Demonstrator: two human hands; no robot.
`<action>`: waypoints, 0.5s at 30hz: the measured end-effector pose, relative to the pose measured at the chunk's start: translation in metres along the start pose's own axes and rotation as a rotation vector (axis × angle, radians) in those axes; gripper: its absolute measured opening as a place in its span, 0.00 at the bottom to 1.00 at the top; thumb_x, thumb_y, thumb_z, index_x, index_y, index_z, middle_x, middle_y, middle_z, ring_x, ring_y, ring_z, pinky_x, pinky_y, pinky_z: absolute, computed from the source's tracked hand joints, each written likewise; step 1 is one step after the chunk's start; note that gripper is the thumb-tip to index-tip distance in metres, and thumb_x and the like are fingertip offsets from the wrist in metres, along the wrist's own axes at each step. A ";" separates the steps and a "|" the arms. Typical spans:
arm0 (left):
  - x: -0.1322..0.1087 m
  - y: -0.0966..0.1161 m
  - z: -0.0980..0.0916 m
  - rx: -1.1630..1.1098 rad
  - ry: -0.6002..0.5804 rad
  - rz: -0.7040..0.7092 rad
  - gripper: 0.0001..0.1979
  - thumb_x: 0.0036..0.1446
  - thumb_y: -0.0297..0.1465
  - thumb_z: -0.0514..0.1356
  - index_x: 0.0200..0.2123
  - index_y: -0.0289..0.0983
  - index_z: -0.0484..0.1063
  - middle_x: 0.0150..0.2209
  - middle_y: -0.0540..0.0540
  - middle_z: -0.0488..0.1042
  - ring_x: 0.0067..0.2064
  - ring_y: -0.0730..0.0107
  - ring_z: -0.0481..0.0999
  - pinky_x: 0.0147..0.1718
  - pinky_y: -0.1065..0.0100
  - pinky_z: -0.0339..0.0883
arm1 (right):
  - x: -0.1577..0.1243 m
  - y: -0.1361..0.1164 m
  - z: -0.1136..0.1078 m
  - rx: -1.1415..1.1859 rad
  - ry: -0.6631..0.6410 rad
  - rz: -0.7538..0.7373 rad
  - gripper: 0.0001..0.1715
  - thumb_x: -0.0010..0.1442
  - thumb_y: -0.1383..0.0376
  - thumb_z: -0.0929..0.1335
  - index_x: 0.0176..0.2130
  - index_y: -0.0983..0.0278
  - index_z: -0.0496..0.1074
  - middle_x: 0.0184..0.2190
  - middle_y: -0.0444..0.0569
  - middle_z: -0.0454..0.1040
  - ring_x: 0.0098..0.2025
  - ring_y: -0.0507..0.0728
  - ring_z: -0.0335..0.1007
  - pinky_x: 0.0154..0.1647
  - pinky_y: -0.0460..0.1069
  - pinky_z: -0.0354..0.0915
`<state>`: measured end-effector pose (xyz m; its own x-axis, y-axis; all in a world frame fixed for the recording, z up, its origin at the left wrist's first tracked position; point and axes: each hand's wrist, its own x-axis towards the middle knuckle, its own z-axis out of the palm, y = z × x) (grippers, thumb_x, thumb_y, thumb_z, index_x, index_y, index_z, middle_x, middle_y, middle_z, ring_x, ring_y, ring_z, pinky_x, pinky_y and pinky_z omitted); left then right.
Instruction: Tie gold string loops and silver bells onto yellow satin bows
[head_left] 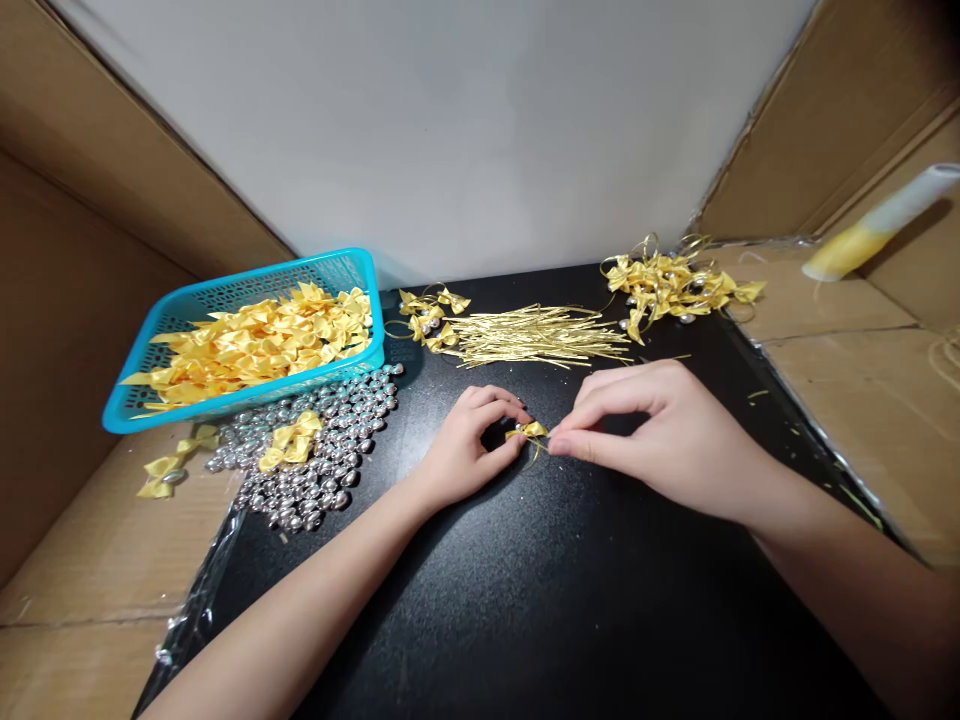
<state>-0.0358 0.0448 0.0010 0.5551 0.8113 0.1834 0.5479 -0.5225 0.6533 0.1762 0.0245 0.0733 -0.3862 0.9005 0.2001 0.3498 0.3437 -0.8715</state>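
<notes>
Between the fingertips of my left hand (474, 440) is a small yellow ribbon bow (534, 430), held just above the black tabletop. Thin gold cord hangs from it in a loop. My right hand (637, 425) pinches at the bow's right side, thumb and forefinger closed on what looks like the end of the gold cord (546, 446). The exact grip there is partly hidden by the fingertips. Behind both hands lies a bundle of cut gold cords (536, 335).
A blue basket (124, 395) full of yellow bows stands at the left. Silver beads (330, 480) spread before it, with loose bows (292, 440) on top. Bows with cord loops pile at the back right (667, 285) and back middle (431, 325). Cardboard walls (810, 120) flank the table.
</notes>
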 end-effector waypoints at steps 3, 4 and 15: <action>0.000 0.000 0.000 -0.012 0.004 0.010 0.05 0.56 0.29 0.60 0.38 0.39 0.72 0.42 0.45 0.74 0.46 0.61 0.70 0.46 0.59 0.63 | -0.001 -0.005 0.001 0.014 -0.012 -0.017 0.06 0.52 0.65 0.74 0.24 0.61 0.79 0.23 0.43 0.77 0.25 0.51 0.72 0.28 0.46 0.65; 0.000 0.000 0.000 -0.011 0.007 0.009 0.05 0.56 0.29 0.60 0.38 0.39 0.72 0.42 0.45 0.74 0.46 0.62 0.70 0.46 0.59 0.63 | -0.002 -0.006 0.002 0.016 -0.015 -0.021 0.06 0.52 0.65 0.73 0.24 0.61 0.79 0.22 0.43 0.77 0.25 0.51 0.72 0.27 0.46 0.65; -0.003 0.002 -0.004 -0.082 0.054 0.102 0.15 0.51 0.27 0.59 0.44 0.39 0.70 0.48 0.43 0.71 0.51 0.59 0.69 0.51 0.56 0.63 | 0.000 0.011 0.009 -0.042 0.090 0.036 0.06 0.53 0.66 0.73 0.25 0.61 0.79 0.24 0.44 0.78 0.27 0.52 0.72 0.30 0.47 0.66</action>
<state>-0.0389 0.0421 0.0051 0.5691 0.7695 0.2898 0.4364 -0.5813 0.6867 0.1720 0.0263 0.0595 -0.2947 0.9322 0.2102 0.3980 0.3197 -0.8599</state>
